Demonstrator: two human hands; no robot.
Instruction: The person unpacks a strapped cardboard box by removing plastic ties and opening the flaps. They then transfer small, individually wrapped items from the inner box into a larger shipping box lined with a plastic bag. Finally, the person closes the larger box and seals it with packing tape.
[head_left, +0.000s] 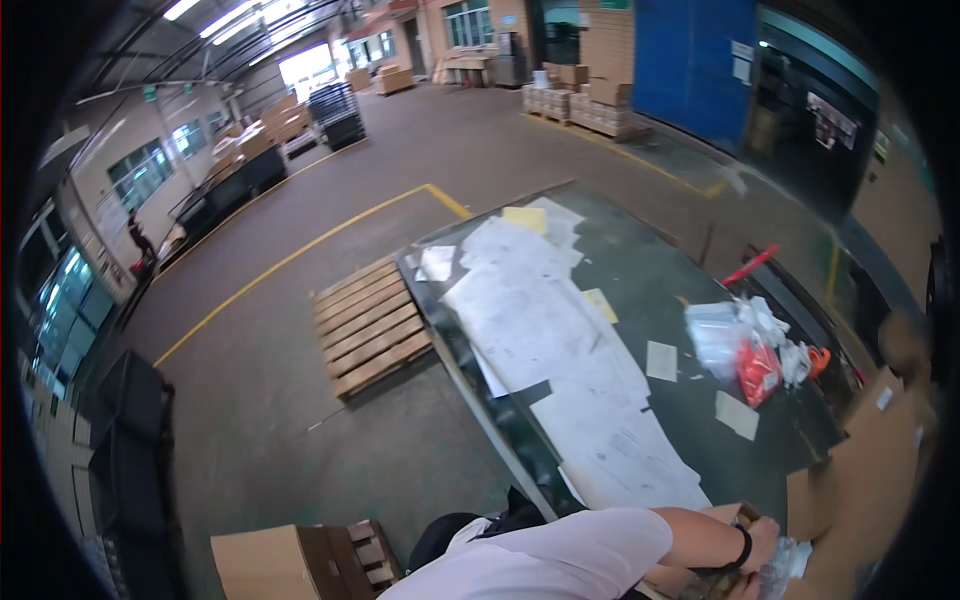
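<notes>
Left hand (pixel 764 543) and right hand (pixel 746 588) sit at clear plastic (pixel 786 567) beside brown cardboard (pixel 858 490), likely so one steadies it; whether either grip pinches or spreads, I cannot tell; papers (pixel 535 300) perhaps shield the surface (pixel 645 265).

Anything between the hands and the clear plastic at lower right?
Nothing visible. The hand with the black wristband is right by the clear plastic; the other hand is just below. Cardboard stands to the right, not between. Grip too blurred to tell.
</notes>
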